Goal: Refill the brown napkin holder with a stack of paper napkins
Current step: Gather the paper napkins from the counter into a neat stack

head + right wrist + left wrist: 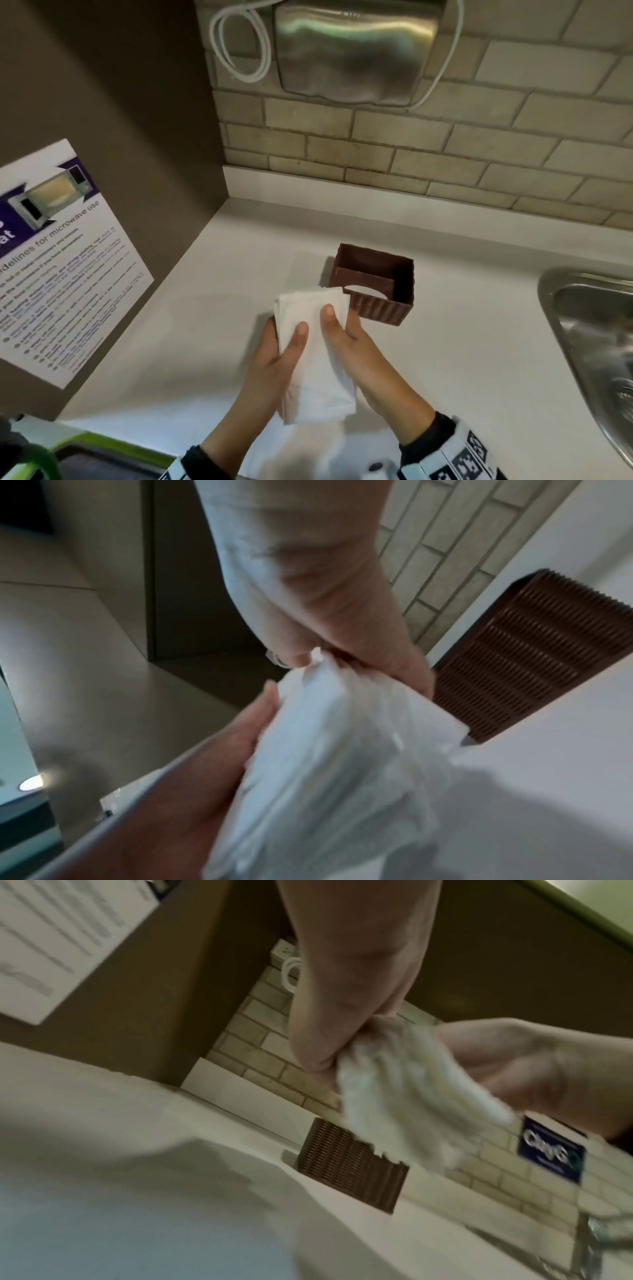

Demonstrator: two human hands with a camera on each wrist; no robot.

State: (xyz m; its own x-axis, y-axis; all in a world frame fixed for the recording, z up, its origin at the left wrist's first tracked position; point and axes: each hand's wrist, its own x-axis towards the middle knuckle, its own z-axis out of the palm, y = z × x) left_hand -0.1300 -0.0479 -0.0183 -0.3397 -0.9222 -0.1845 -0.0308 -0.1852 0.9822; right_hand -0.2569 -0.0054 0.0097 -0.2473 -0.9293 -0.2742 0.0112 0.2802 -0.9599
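A stack of white paper napkins hangs in the air above the white counter, gripped from both sides. My left hand holds its left edge, thumb on top. My right hand holds the right edge, thumb pressed on the top sheet. The brown ribbed napkin holder stands open-topped on the counter just beyond the stack's far end, with a little white showing inside it. In the left wrist view the napkins hang above the holder. The right wrist view shows the napkins left of the holder.
A steel sink is set in the counter at the right. A brown side panel carrying a microwave-use notice closes the left. The tiled wall behind holds a metal unit with a white cable. A green-edged object sits bottom left.
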